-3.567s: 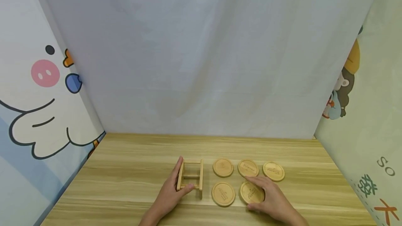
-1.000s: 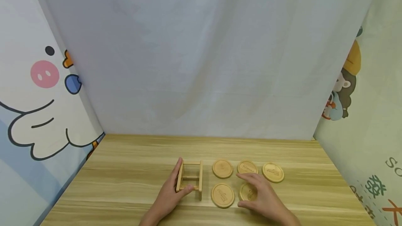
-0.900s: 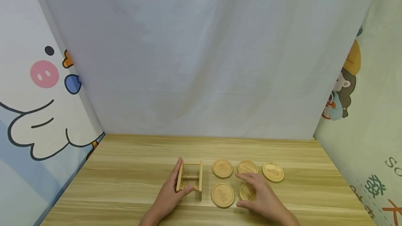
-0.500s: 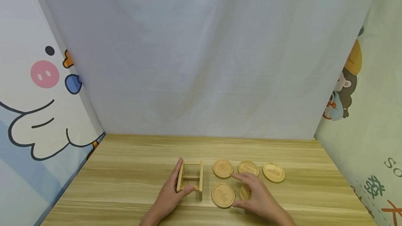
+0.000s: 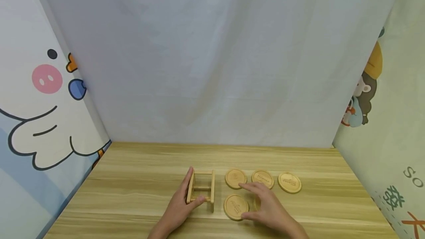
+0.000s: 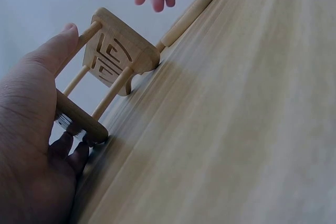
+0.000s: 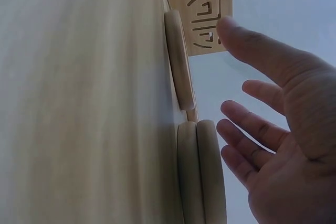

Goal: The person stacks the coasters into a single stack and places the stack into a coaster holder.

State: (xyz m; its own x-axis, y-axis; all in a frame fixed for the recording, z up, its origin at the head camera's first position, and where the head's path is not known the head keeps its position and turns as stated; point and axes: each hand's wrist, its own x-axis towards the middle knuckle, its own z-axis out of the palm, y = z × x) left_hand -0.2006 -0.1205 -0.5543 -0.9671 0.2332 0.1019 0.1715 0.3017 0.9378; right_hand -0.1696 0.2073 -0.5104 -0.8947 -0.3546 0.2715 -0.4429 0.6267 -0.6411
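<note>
My left hand (image 5: 177, 204) grips a small wooden coaster rack (image 5: 212, 187) by its left side panel, its thumb lying over the front rod. In the left wrist view the rack (image 6: 123, 48) stands on the table, its far panel cut with a slotted pattern. My right hand (image 5: 270, 209) hovers with parted fingers and nothing in them, its thumb and forefinger tips at the right side of the front-left round wooden coaster (image 5: 236, 207). Beneath that hand, mostly hidden in the head view, lie two stacked coasters (image 7: 202, 171), apart from the fingers in the right wrist view.
Along the back lie more engraved round coasters: a left one (image 5: 235, 178), a middle one (image 5: 262, 178) and a right one (image 5: 289, 182). All rest on a wood-grain table (image 5: 149, 165). A pale curtain (image 5: 212, 65) hangs behind, with printed cloths at both sides.
My right hand has let go of the front-right coaster and moved left, over toward the front-left one. My left hand and the rack have stayed in place.
</note>
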